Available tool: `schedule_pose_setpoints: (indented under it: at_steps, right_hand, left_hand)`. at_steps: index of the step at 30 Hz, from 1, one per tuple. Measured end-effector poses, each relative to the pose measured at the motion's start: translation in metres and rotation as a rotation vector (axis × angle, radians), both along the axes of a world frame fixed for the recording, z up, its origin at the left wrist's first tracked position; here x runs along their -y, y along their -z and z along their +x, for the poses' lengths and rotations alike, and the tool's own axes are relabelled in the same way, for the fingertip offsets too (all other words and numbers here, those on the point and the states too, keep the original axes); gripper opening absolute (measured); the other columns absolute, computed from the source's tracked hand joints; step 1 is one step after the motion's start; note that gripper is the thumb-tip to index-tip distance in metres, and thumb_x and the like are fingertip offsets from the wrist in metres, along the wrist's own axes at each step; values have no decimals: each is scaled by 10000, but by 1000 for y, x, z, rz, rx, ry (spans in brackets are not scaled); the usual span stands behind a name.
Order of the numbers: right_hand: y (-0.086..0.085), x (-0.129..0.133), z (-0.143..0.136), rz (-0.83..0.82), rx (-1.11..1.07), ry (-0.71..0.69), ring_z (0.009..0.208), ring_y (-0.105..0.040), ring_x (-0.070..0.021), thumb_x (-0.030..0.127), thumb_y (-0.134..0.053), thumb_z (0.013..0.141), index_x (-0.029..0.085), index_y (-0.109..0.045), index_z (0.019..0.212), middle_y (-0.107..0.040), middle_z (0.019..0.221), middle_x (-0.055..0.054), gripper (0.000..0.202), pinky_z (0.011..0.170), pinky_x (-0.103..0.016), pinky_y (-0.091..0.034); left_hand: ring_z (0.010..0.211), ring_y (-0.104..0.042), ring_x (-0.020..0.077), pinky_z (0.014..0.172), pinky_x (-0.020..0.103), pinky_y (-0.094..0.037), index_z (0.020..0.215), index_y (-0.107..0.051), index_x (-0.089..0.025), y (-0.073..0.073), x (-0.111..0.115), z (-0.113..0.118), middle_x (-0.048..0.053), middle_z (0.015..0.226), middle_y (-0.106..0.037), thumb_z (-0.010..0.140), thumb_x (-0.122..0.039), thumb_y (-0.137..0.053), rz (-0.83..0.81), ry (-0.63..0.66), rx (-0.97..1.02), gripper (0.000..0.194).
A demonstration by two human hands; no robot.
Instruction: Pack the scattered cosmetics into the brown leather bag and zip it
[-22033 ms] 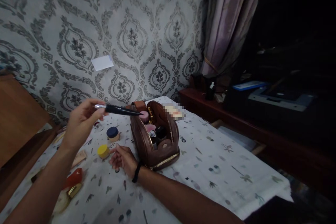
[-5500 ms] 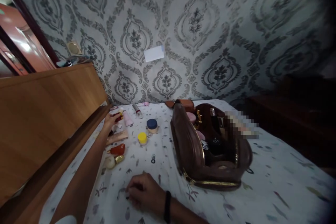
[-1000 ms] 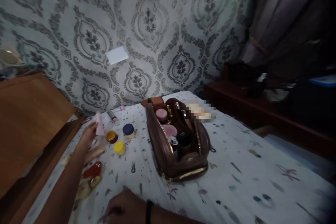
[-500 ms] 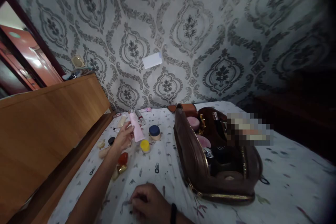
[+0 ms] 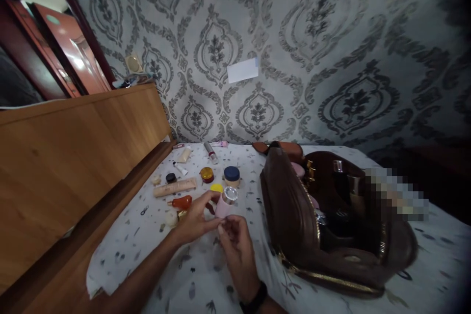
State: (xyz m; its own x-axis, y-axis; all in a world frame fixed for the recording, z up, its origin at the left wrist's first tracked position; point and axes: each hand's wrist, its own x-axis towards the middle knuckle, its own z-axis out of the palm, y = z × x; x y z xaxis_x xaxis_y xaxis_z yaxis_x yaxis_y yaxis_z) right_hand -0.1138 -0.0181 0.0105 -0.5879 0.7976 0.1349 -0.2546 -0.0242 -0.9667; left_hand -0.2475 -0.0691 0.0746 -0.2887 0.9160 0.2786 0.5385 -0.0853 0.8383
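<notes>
- Pink tube (image 5: pixel 222 209) with a silver cap (image 5: pixel 230 195): held cap end up, above the cloth (image 5: pixel 127 243), left of the bag (image 5: pixel 281 201) and outside it.
- Left hand (image 5: pixel 206 211): thumb and fingers pinch the tube from its left side.
- Right hand (image 5: pixel 233 238): fingers bent close together by the tube's lower end; the view is dim there, so I cannot tell whether they grip it or only touch.
- Bag: brown, unzipped, its mouth wide open; neither hand touches it.
- Already inside: a pink jar (image 5: pixel 297 170), a gold piece (image 5: pixel 311 170), a black item (image 5: pixel 341 215) and others too dark to name.
- Left outside: a blue-lidded jar (image 5: pixel 231 177), an amber jar (image 5: pixel 206 174), a yellow lid (image 5: pixel 216 188), a beige tube (image 5: pixel 174 187), a red bottle (image 5: pixel 183 202), a grey tube (image 5: pixel 210 152) and smaller pieces.
- Judged by how things lie, the work is partway: some items are in, many out, and the pink tube is in hand.
</notes>
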Motion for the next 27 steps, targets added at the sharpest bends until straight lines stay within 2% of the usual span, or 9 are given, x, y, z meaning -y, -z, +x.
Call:
schedule_pose_setpoints:
  at_steps: [3,6,12,15,20,24,27]
  right_hand:
    - [4,-2,-3,27,1,80,856,-596,-201,554,-614,847,199,-516,1048,-613,927,-55,420,735,-314,-503]
    - [4,-5,-3,81,10,119,872,-580,-199,511,-621,859,195,-530,1082,-597,929,-46,397,764,-322,-500]
    - [0,-7,0,135,-2,58,981,-597,-205,469,-562,917,189,-532,1186,-622,1107,-88,389,845,-329,-502]
    - [-2,-13,-1,175,16,79,957,-610,-208,485,-548,914,179,-551,1164,-638,1089,-88,396,857,-339,-499]
    - [-7,-24,-2,210,31,163,951,-629,-235,507,-595,872,182,-602,1027,-660,997,-80,360,848,-370,-515]
    - [-14,-27,-3,195,-9,153,991,-641,-238,498,-596,878,191,-592,1078,-670,1056,-88,366,860,-371,-523]
    - [-19,-25,-2,198,-9,140,884,-641,-210,487,-592,885,192,-567,1063,-664,976,-63,345,776,-336,-529]
  left_hand:
    - [1011,-592,208,833,303,-487,1152,-611,-218,3,6,3,49,1164,-656,771,-186,-704,18,-29,-89,393]
    - [1001,-596,211,820,304,-487,1156,-606,-228,11,9,3,54,1168,-652,776,-210,-716,40,-64,-123,396]
    - [990,-613,204,791,288,-494,1167,-592,-211,33,9,2,73,1136,-650,819,-244,-686,61,-52,-87,362]
    - [969,-615,199,771,281,-495,1146,-594,-198,40,8,2,74,1117,-651,817,-250,-677,61,-70,-74,343]
    - [982,-597,212,811,308,-492,1166,-571,-178,41,7,3,85,1114,-634,822,-283,-673,47,-15,-199,374]
    - [1043,-595,239,870,339,-495,1173,-565,-179,40,8,2,103,1126,-639,827,-289,-662,19,-7,-238,375]
    - [1039,-605,238,862,337,-502,1203,-549,-178,41,10,0,106,1142,-638,819,-311,-671,4,-10,-222,425]
